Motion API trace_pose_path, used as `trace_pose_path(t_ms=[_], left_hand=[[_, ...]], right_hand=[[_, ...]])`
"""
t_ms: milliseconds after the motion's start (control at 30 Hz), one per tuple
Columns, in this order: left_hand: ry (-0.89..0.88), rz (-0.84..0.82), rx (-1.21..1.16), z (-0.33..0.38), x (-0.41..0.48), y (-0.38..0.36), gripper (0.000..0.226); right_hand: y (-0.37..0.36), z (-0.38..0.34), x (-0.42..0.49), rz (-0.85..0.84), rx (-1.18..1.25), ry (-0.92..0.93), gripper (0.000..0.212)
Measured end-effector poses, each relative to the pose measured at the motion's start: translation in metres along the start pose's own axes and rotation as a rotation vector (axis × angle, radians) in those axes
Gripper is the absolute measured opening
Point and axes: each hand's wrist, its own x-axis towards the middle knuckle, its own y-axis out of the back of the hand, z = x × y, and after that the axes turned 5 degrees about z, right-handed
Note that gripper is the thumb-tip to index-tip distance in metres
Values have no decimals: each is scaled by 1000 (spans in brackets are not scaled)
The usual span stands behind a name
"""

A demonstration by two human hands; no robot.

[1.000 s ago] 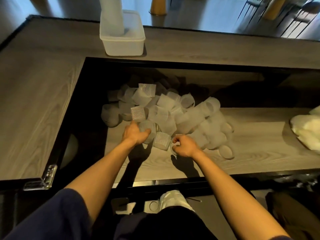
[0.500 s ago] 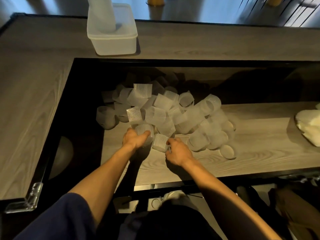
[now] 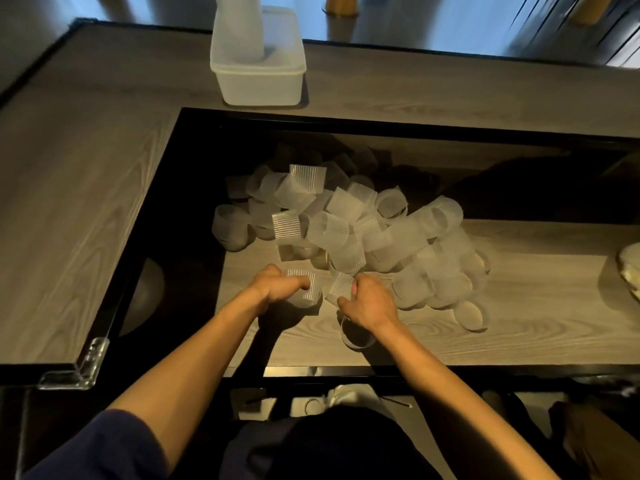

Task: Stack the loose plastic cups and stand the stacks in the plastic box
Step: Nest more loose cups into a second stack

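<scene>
I see the left hand (image 3: 273, 289) gripping one ribbed cup (image 3: 306, 285), the right hand (image 3: 371, 303) pinching a second cup (image 3: 340, 284), near the shelf's (image 3: 526, 330) front edge.

Left hand (image 3: 273, 289), right hand (image 3: 370, 303) (on cups (image 3: 339, 284))

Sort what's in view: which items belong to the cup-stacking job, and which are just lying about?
Job: left hand gripping a ribbed cup; right hand gripping a second cup; loose cup pile; plastic box; cup stack standing in it.
Lying about: pale bundle at the right edge; clear corner guard on the tabletop corner.
</scene>
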Motion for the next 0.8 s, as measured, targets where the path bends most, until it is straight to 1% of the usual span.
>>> trace_pose_path(t_ms=[67,133,267,300,400,533,667,800], left_hand=[[8,11,-36,2,-1,6,49],[8,20,-103,2,-1,10,51],[-85,91,-228,-2,-1,8,35],[-119,105,-253,-4,-1,7,34],[-195,108,-290,-7,-4,5,44],[-278,109,-330,-13,-3,2,55],[-314,165,-380,-11,-1,-1,60],[-351,187,-335,-14,5,-3,62]], right_hand=[[0,0,2,39,68,-20,35],[-1,0,3,6,70,-11,39],[-4,2,5,-33,84,38,31],[-4,1,5,-34,87,46,28],[-2,-2,6,-37,129,46,22],[6,-6,6,7,183,66,13],[17,-8,6,46,230,83,14],[26,-8,2,68,258,84,15]])
